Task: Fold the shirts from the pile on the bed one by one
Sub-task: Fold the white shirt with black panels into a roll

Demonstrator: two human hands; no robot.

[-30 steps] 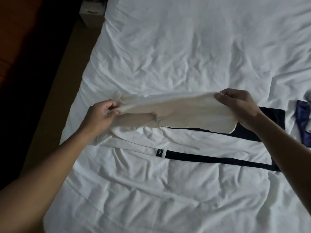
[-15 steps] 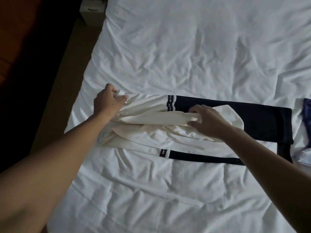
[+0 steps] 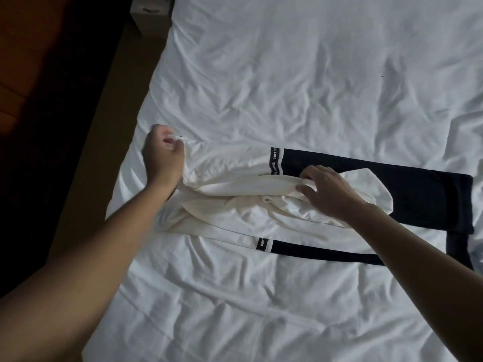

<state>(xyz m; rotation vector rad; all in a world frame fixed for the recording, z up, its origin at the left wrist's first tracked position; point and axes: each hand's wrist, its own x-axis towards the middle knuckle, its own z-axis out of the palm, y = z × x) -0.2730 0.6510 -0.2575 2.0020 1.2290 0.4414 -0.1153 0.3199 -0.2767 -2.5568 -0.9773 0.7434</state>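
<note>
While pinning the shirt [image 3: 235, 163] flat on the bed [image 3: 287, 74]: left hand [image 3: 163, 155] pinched on its white edge. Right hand [image 3: 329, 189] spread, pressing the folded sleeve [image 3: 248, 186] to keep it from slipping.

Hidden or unclear items, placed relative to the shirt [image 3: 235, 194]:

- Left hand [image 3: 162, 158], at the shirt's left end: blurred; I cannot tell what its fingers pinch.
- Right hand [image 3: 332, 192], on the shirt's middle: its palm covers the cloth beneath.
- Printed band [image 3: 274, 161] on the shirt: lettering partly unreadable.
- Box [image 3: 149, 11], well beyond the shirt: cut by the top edge.
- Bed [image 3: 287, 74] under the shirt: cut on three sides.
</note>
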